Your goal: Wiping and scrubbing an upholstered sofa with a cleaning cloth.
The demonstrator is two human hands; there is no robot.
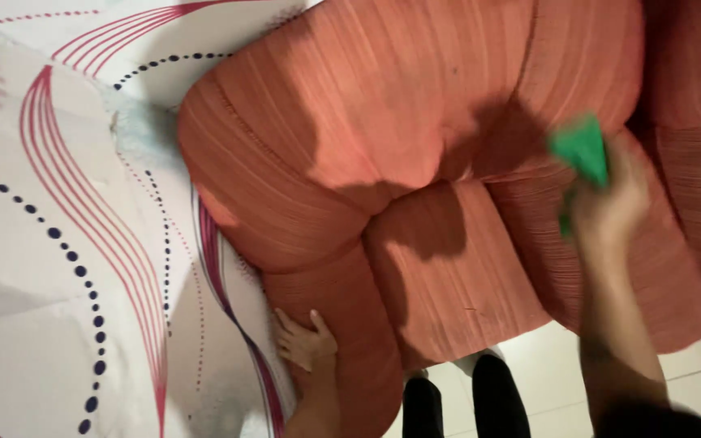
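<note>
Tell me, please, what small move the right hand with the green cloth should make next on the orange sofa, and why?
Probably a short wipe toward the body along the orange ribbed fabric sofa: the right hand presses the green cloth near the cushion seam, while the left hand rests on the armrest edge.

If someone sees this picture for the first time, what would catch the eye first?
The big orange sofa fills the centre. The right hand holds a bright green cloth against the upholstery on the right, while the left hand rests on the sofa's armrest near the patterned wall.
</note>
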